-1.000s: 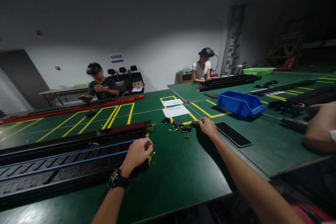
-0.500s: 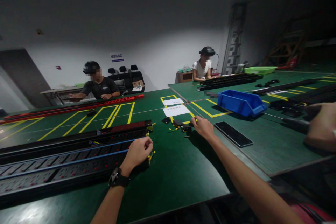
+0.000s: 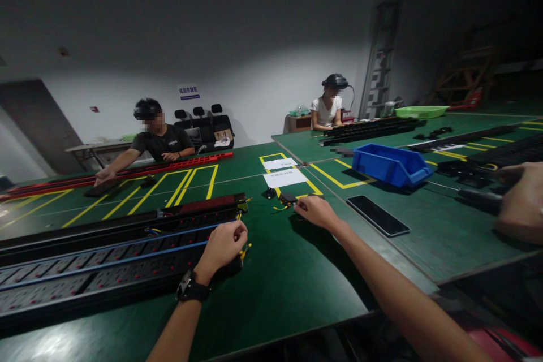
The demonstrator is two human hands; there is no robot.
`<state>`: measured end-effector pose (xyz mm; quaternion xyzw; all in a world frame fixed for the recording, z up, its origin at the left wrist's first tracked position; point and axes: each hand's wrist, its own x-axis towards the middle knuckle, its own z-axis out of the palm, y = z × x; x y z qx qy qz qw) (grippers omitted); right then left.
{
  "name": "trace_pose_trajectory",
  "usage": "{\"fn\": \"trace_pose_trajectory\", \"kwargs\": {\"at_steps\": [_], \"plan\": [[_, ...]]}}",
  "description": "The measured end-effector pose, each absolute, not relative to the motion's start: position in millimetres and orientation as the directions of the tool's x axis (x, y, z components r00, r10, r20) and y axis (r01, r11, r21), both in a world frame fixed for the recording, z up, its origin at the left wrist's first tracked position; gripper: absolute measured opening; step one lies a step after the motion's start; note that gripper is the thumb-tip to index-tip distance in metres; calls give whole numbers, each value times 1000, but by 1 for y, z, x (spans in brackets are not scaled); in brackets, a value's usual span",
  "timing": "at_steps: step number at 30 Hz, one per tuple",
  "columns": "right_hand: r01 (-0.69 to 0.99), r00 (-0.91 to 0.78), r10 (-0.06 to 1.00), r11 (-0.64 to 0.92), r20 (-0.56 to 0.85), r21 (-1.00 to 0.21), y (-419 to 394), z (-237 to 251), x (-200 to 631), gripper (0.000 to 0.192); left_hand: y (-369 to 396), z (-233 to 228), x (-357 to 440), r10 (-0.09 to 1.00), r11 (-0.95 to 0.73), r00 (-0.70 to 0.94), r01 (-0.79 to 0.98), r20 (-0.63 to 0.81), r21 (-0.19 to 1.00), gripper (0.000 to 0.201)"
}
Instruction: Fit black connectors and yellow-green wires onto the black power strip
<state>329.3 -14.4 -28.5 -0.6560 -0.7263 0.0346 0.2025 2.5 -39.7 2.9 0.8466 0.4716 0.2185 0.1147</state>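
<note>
My left hand [image 3: 227, 242] is closed, its fingers curled at the right end of a long black housing with rows of socket-like panels [image 3: 127, 263] and red dots. Whatever may be inside those fingers is hidden. Yellow wires [image 3: 246, 249] stick out beside it. Farther right, my right hand [image 3: 317, 212] rests low over the green table [image 3: 280, 288], fingertips drawn together where small screws lay. Its palm and fingers hide what is under them. Just past its fingertips lies a small black part with yellow-green wires [image 3: 287, 199]. A smaller black piece [image 3: 268, 193] lies nearby.
White paper sheets [image 3: 285, 177] lie ahead. To the right are a phone [image 3: 377, 215], a blue bin [image 3: 388, 165] and a screwdriver [image 3: 479, 199] beside a co-worker's hand [image 3: 524, 203]. Two people sit across the table; one reaches over a red rail [image 3: 199, 161].
My right hand has moved left and nearer, covering the spot where the small screws lay. My left hand has stayed put. The co-worker at left has stretched an arm out to the table.
</note>
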Motion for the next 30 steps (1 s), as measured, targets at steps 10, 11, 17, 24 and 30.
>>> {"fn": "trace_pose_trajectory", "kwargs": {"at_steps": [10,11,17,24,30], "plan": [[907,-207,948,279,242,-316,-5,-42,335,17,-43,3,3,854,-520,450,757,261,395,15],[905,-206,947,280,245,-321,-4,-43,336,14,-43,3,3,855,-519,449,757,261,397,14],[915,-148,963,221,227,-339,-6,-50,335,15,-44,2,4,853,-521,441,748,279,411,15],[827,-157,911,332,380,-454,-6,-45,326,13,-45,1,4,846,-532,445,749,295,396,16],[492,-232,874,483,426,-724,-15,-47,278,27,-48,2,4,835,-548,447,736,322,398,19]]}}
